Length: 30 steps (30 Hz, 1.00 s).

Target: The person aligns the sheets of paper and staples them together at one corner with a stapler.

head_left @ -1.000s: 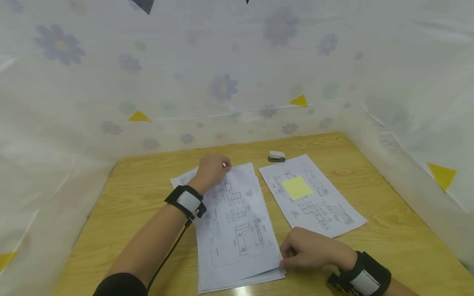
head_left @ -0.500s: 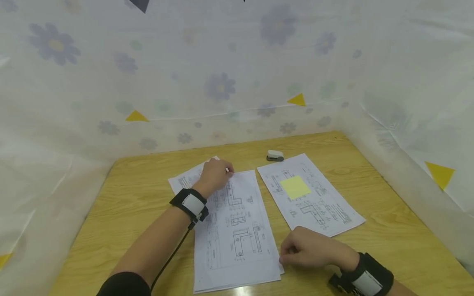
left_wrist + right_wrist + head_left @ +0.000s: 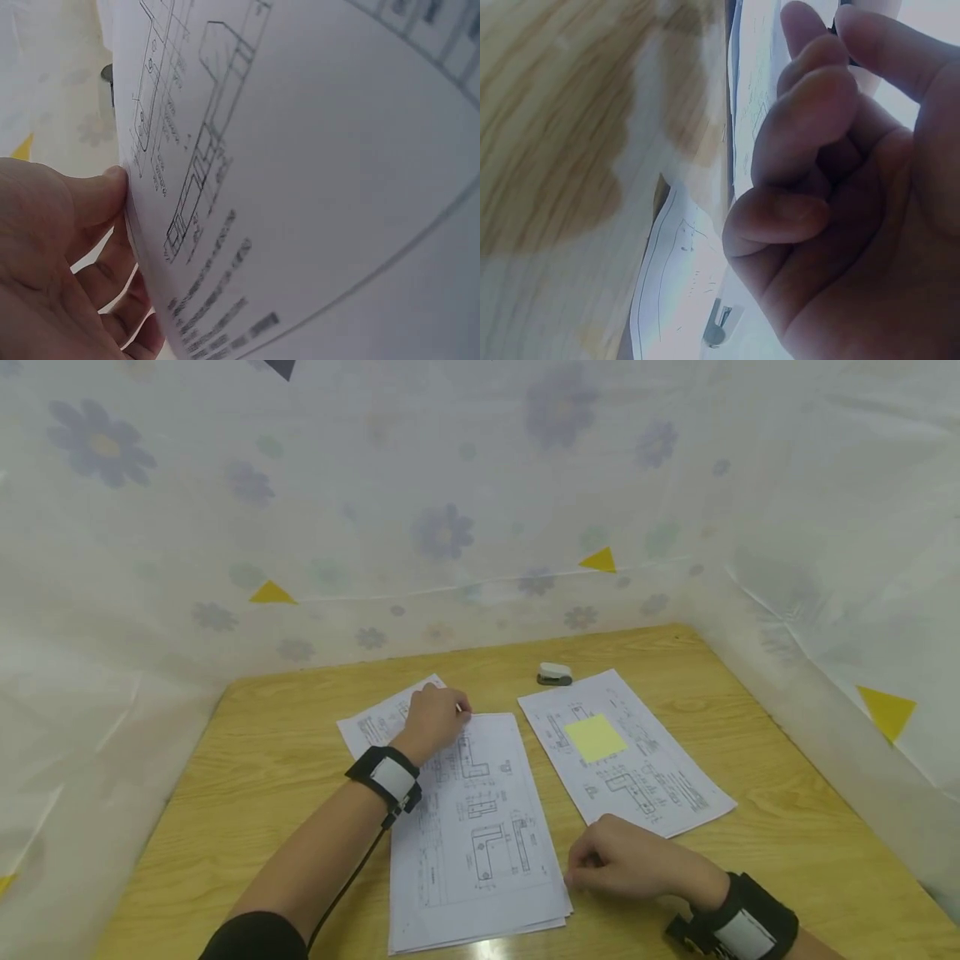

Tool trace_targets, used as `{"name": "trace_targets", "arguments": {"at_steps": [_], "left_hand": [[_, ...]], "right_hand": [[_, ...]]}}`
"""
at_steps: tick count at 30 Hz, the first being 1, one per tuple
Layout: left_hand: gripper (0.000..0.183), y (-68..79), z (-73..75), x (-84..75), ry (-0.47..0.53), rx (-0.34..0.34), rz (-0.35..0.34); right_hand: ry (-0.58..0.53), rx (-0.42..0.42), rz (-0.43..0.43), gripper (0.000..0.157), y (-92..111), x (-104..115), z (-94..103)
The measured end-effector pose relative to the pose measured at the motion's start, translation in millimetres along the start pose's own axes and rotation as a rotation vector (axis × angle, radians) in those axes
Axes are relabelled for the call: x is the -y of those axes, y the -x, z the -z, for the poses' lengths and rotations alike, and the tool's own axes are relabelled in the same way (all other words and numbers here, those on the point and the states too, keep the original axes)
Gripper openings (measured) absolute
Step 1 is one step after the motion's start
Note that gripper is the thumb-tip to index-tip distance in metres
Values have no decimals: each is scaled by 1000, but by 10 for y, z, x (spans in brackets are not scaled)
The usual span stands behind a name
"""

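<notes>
A stack of technical drawings [image 3: 480, 893], printed on white paper, lies in the middle of the table. My left hand [image 3: 433, 718] pinches its far edge. In the left wrist view the thumb lies at the paper's edge, fingers curled behind the curving sheet [image 3: 300, 150]. At the near right edge of the stack, my right hand [image 3: 630, 860] has its fingers curled, thumb and index fingertips together at the paper. Another drawing [image 3: 393, 714] sticks out at an angle beyond my left hand, partly covered by the stack and hand.
Right of the stack lies another technical drawing [image 3: 675, 777] bearing a yellow sticky note [image 3: 596, 737]. A small white and grey stapler [image 3: 554, 674] stands behind it. Flowered white sheeting [image 3: 480, 485] walls the wooden table [image 3: 262, 760] at back and sides.
The top sheet's far edge has come nearer to me, and its lifted near right corner has settled onto the stack. More of the angled drawing shows. My right hand has barely moved.
</notes>
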<state>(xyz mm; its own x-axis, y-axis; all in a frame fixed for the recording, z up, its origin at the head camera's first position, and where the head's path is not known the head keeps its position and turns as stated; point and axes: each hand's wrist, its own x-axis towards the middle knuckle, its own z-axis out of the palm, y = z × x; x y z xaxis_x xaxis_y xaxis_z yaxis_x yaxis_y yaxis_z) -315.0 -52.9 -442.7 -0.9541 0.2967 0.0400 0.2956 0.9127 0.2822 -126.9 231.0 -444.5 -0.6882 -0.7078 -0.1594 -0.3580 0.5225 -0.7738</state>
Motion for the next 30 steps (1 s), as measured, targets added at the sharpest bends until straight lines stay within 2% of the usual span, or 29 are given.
{"name": "trace_targets", "arguments": {"at_steps": [10,16,20,25,30], "left_hand": [[13,-20,1,34,38,-41,16],[11,-44,20,-19,53,-48,4],[10,-61,23,-87,56,-60,-10],[12,-83,43,-162,54,-67,-13],[15,-113,58,-225,51,-51,-17]], "right_hand": [[-3,-10,-8,22,-4,-11,5],[26,-56,-14,19,4,-19,48],[61,-118,-110,18,29,-43,110],[121,-211,-252,25,81,-61,198],[172,-273,-338,27,144,-90,249]]}}
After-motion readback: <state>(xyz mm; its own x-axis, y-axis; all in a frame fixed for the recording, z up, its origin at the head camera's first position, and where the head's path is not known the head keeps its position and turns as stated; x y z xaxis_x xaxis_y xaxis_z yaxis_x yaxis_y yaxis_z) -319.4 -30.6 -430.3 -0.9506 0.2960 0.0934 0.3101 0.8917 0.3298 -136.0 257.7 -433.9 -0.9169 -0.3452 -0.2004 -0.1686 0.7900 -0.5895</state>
